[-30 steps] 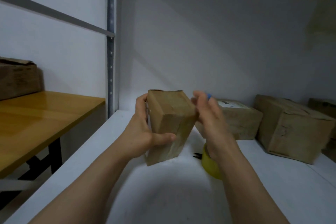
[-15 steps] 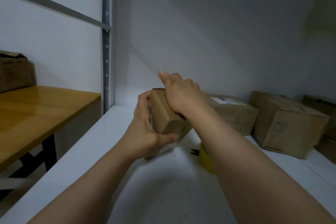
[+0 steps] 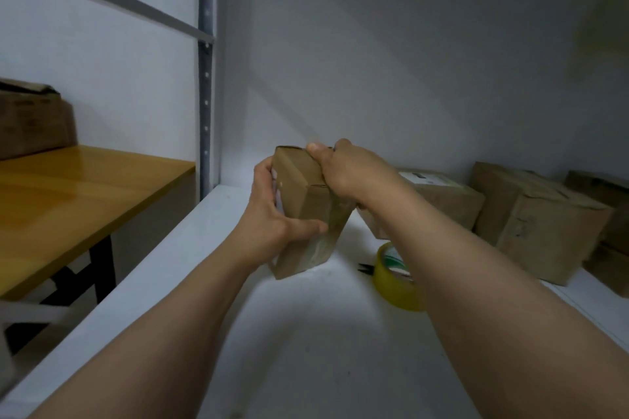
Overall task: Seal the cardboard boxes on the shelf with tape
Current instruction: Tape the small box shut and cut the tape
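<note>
A small brown cardboard box (image 3: 304,194) is held tilted, a little above the white shelf (image 3: 306,333). My left hand (image 3: 269,219) grips its left side, with the thumb across the front face. My right hand (image 3: 350,170) lies over the box's top edge, thumb on top and fingers curled down the far side. A yellow tape roll (image 3: 396,284) lies on the shelf just right of the box, partly hidden by my right forearm. Small black scissors (image 3: 364,267) lie beside the roll.
More cardboard boxes stand along the back of the shelf: one with a white label (image 3: 439,201), a bigger one (image 3: 541,224) and others at the far right (image 3: 599,187). A metal shelf post (image 3: 206,78) rises at the left. Beyond it, a wooden table (image 3: 68,190) carries a box (image 3: 30,122).
My right hand rose from beside the box and came down over its top edge, where it stays. The left hand kept its grip and the box tilted slightly.
</note>
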Demonstrator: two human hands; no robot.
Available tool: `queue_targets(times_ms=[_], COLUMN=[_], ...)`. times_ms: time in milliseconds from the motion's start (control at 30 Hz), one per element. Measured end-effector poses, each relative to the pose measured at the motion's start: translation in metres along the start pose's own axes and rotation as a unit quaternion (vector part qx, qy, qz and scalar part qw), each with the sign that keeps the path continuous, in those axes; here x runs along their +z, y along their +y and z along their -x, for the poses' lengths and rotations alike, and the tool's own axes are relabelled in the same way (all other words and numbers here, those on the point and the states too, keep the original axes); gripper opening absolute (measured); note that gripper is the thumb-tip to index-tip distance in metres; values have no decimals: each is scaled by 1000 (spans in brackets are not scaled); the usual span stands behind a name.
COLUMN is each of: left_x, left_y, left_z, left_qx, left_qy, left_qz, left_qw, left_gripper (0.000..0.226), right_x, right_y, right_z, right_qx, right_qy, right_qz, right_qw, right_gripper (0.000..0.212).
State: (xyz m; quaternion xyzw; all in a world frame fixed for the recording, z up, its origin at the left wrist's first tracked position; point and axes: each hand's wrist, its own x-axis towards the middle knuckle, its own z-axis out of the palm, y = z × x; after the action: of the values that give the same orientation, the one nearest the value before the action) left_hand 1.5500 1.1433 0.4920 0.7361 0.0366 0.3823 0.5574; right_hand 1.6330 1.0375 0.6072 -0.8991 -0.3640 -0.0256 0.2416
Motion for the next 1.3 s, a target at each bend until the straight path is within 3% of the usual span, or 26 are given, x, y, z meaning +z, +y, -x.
queue_targets(times_ms=[67,133,233,367,467,533,600,833,1067,1200,1300], left_x=[-1,-2,-5,1,2,-2,-5,-3,1,8,9], left_y=[-2,-7,-10,-1,4,4,0,-5,-1,-4,-3], left_z=[0,1,3,2,3,3,2,1,3,4,7], left_qx=[-2,-9,-11,-2,-40,-89,-116,-109,-144,-135,-148], left_qy=[7,14,10,-8,-21,-44,-60,-65,16,31,48], left_qz=[-25,-64,-81,-2,51,53,57,82,143,142,146], left_qw=[1000,998,997,1000,998,994,990,989,979,980,977], left_gripper=[114,120,126,123,120,141,147,123,64,60,61], right_x=[5,24,46,31,31,37,42,56,72,75,72], right_y=[0,4,8,2,-2,-1,3,5,15,20,20], right_z=[-2,1,8,0,-4,-7,-13,-15,-11,-4,-8], right_qx=[4,11,2,-35,-72,-69,-50,-45,-42,-20,-44], right_qy=[-1,110,261,320,306,265,244,311,205,240,196], right_qz=[-38,-128,-265,-276,-194,-132,-120,-147,-87,-59,-56], right_qw=[999,986,928,906,929,953,961,938,974,969,978], right_gripper=[63,68,63,58,54,57,61,51,39,40,38])
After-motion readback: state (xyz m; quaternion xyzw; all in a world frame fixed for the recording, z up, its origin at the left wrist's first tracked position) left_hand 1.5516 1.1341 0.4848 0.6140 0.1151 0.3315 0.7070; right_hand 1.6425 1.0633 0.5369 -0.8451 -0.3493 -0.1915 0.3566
